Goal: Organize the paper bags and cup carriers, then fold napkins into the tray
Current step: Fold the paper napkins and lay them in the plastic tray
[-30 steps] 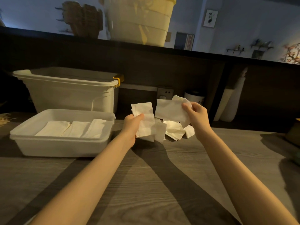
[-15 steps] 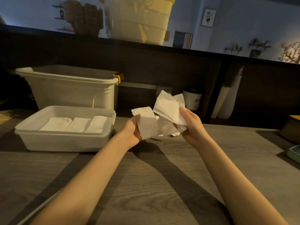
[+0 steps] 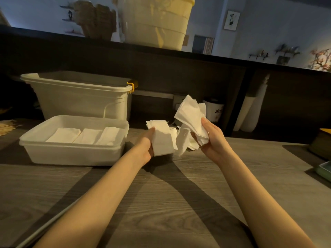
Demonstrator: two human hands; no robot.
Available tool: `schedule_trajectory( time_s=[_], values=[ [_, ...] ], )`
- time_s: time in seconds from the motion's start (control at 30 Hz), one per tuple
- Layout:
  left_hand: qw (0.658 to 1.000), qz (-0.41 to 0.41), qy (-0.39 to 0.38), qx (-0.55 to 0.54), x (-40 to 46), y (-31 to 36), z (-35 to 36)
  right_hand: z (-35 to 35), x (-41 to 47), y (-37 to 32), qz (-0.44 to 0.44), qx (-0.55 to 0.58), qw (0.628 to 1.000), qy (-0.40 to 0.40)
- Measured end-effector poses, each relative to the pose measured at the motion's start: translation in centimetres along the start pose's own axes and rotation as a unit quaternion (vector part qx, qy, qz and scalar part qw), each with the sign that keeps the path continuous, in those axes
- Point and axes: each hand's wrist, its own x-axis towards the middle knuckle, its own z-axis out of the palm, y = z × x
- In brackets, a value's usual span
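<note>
My left hand (image 3: 147,144) grips a folded white napkin (image 3: 162,138) just above the wooden counter, right of the tray. My right hand (image 3: 211,138) holds a loose bunch of unfolded napkins (image 3: 189,115), which fans upward and hangs down toward the counter. A few more napkins (image 3: 192,146) lie on the counter under the bunch. The white tray (image 3: 71,154) stands to the left with three folded napkins (image 3: 84,136) laid side by side inside it.
A large white bin (image 3: 80,97) with a yellow latch stands behind the tray. A white cup (image 3: 213,110) and rolled white sleeves (image 3: 250,108) sit at the back wall. A green dish (image 3: 324,170) is at the right edge. Cardboard carriers (image 3: 96,20) sit on the upper ledge.
My right hand gathered the loose napkins off the counter and raised them. My left hand lowered slightly with its folded napkin. The camera moved closer.
</note>
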Motion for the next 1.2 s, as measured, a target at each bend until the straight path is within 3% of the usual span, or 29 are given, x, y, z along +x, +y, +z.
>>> schedule_trajectory(
  time_s=[0.13, 0.23, 0.37, 0.5, 0.87, 1.07, 1.2],
  values=[
    [1.0, -0.012, -0.008, 0.002, 0.2, -0.1, -0.3, 0.4, -0.3, -0.7, 0.024, 0.124, 0.992, -0.018],
    [0.997, -0.041, -0.057, -0.037, -0.4, -0.4, -0.4, 0.7, -0.4, -0.7, 0.042, 0.146, 0.987, -0.055],
    [0.991, -0.068, -0.082, -0.085, -1.1, -0.4, 0.1, 0.4, 0.1, 0.1, 0.072, 0.041, 0.995, -0.055],
    [0.985, -0.07, -0.108, -0.113, -1.3, -0.4, 0.4, 0.0, 0.5, 0.3, 0.094, 0.009, 0.995, -0.011],
    [0.989, 0.01, -0.132, -0.069, -1.2, 0.1, 0.2, -0.6, 0.8, 0.6, 0.098, -0.085, 0.99, 0.063],
    [0.997, 0.053, -0.064, 0.001, -0.2, -0.3, 0.1, -0.9, 0.4, 1.4, 0.028, -0.189, 0.98, 0.047],
    [0.997, 0.055, -0.054, 0.004, 0.1, -0.1, -0.1, -1.2, 0.5, 1.5, -0.034, -0.33, 0.943, 0.028]
  ],
)
